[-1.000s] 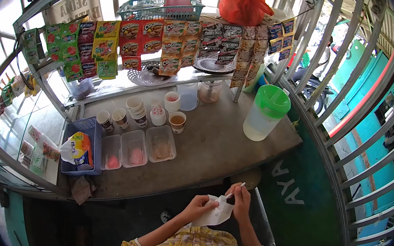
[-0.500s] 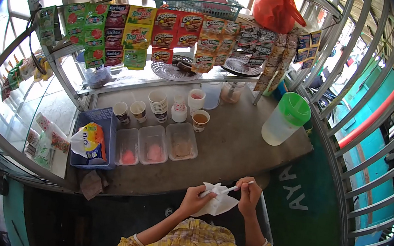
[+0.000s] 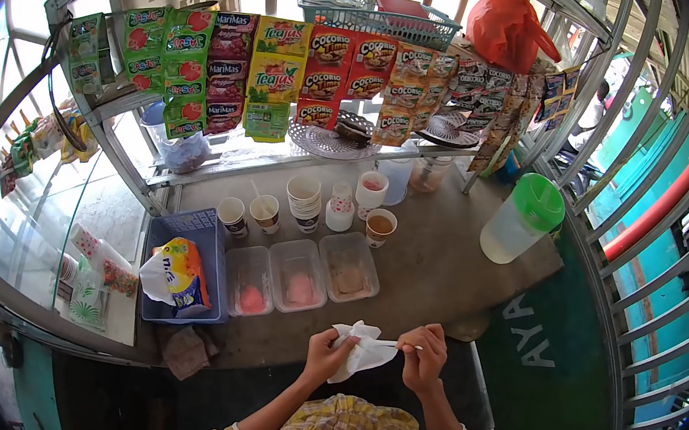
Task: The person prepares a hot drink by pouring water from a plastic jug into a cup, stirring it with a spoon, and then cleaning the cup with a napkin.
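Note:
A crumpled white tissue (image 3: 364,357) is pinched in my left hand (image 3: 327,355), over the table's front edge. To its right, my right hand (image 3: 424,356) has its fingers closed on a thin white stick (image 3: 399,345), whose left end reaches the tissue. Beyond my hands, three clear plastic containers stand side by side: two with pink contents, left (image 3: 251,289) and middle (image 3: 298,282), and one with brownish contents (image 3: 349,273) on the right. A paper cup of brown liquid (image 3: 380,226) stands behind the right container.
Several paper cups (image 3: 303,202) stand at the table's back. A blue basket (image 3: 218,303) holds a tissue pack (image 3: 176,272). A green-lidded jug (image 3: 522,222) stands at right, a brown cloth (image 3: 186,352) lies at front left, and drink sachets (image 3: 275,75) hang above.
The whole view has shifted, so the table and its contents appear further right. My right hand has moved slightly away from the tissue, and the stick now lies more level.

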`<state>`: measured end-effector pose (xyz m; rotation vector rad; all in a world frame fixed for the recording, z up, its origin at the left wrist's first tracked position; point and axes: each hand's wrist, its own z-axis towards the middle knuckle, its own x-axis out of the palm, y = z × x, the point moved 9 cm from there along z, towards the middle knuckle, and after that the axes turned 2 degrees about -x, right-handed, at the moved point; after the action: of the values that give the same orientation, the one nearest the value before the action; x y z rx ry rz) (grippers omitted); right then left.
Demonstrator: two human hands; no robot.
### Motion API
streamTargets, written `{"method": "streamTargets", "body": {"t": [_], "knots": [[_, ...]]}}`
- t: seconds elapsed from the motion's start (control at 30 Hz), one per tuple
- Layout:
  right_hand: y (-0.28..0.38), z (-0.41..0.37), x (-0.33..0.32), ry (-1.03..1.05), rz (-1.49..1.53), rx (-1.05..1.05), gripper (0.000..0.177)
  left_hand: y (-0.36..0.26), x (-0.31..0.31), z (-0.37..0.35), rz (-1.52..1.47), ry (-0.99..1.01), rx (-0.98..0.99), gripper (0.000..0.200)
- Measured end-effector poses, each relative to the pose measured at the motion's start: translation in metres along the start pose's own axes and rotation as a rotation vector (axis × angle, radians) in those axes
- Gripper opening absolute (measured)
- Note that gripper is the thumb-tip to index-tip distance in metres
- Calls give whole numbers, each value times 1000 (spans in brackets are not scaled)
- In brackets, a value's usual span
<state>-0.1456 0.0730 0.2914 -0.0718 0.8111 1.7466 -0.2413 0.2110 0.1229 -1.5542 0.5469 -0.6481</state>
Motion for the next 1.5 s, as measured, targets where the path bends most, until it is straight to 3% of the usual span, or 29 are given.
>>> {"method": "streamTargets", "body": {"t": [0.17, 0.3, 0.37, 0.4, 0.5, 0.7, 0.83, 1.03, 1.17, 1.27, 1.33, 1.4, 1.5], "knots": [[-5, 5, 5, -52, -18, 25, 22, -5, -9, 9, 183, 67, 23, 16], [-16, 11, -6, -152, 11, 39, 29, -27, -19, 16, 232, -42, 119, 19], [-41, 6, -38, -389, 161, 210, 32, -18, -40, 23, 218, -150, 114, 18], [-53, 2, -51, -508, 237, 297, 33, 21, -57, 28, 145, -155, -7, 15], [-78, 18, -63, -688, 351, 391, 37, 1, -89, 33, 59, -337, 11, 17], [-111, 40, 20, -295, 757, 561, 32, 45, -105, 57, -323, -525, -2, 23], [-112, 54, 53, -182, 880, 545, 30, 16, -76, 78, -207, -453, 73, 23], [-110, 73, 53, 30, 687, 371, 33, -29, -56, 106, 25, -469, 231, 27], [-114, 70, 47, 48, 627, 368, 29, -38, -49, 102, 190, -489, 301, 28], [-112, 66, 44, -62, 693, 371, 25, 12, -63, 98, -192, -583, 181, 27], [-107, 63, 41, -111, 679, 374, 24, 50, -65, 88, -406, -540, 39, 26], [-97, 59, 42, -133, 700, 379, 22, 44, -59, 71, -430, -386, -103, 26], [-81, 44, 49, -86, 666, 395, 24, 54, -53, 56, -661, -355, -173, 26]]}}
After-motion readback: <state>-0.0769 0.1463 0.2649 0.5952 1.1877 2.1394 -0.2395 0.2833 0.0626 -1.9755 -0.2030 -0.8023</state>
